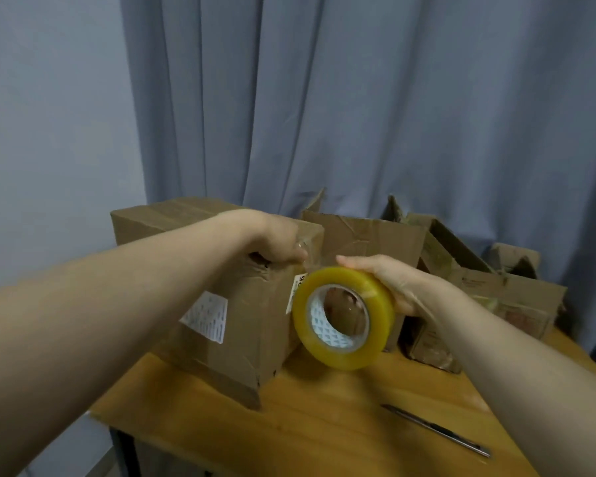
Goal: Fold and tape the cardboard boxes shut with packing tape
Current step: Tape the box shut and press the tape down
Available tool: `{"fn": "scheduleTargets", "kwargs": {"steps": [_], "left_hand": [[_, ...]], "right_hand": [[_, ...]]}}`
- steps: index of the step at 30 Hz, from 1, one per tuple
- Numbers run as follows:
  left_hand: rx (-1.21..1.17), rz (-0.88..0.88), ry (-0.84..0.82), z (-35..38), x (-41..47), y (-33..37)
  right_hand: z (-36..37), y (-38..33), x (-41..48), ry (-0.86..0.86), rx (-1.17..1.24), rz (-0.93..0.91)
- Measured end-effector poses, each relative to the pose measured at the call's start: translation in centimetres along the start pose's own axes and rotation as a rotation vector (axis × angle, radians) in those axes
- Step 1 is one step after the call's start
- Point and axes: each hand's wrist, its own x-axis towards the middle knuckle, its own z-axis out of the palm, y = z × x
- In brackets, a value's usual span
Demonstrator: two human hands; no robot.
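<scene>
Your left hand (276,243) reaches over the closed cardboard box (221,332) that stands at the left of the tabletop (324,428), its fingers curled and pinching a strip of clear tape (309,259) at the box's upper right corner. That strip runs the short way down to the roll of packing tape (343,318), which your right hand (398,285) grips just beside the box, in the air above the tabletop; the thumb lies along the top of the yellowish roll and the fingers curl round its far side. The roll's open core faces you. A white label (205,316) is stuck on the near face of the closed box, and another peeks out at its right edge behind the roll. Farther back and to the right stand two open cardboard boxes, one in the middle (369,235) and one at the right (516,304), their flaps up and creased. A slim utility knife (437,431) lies near you on the right part of the tabletop, well apart from the boxes. A grey-blue curtain (358,98) hangs behind everything.
</scene>
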Motion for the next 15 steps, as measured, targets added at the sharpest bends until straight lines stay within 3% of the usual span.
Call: {"fn": "scheduleTargets", "kwargs": {"steps": [5, 8, 11, 15], "left_hand": [[-0.033, -0.058, -0.006, 0.4, -0.5, 0.7], [-0.13, -0.115, 0.055, 1.0, -0.1, 2.0], [0.031, -0.211, 0.248, 2.4, 0.4, 3.2], [0.127, -0.183, 0.263, 2.8, 1.0, 3.3]], "right_hand": [[2.3, 0.9, 0.3, 0.106, -0.285, -0.009], [2.8, 0.6, 0.9, 0.117, -0.287, 0.037], [2.8, 0.4, 1.1, 0.117, -0.256, 0.05], [2.6, 0.4, 1.0, 0.072, -0.173, 0.053]]}}
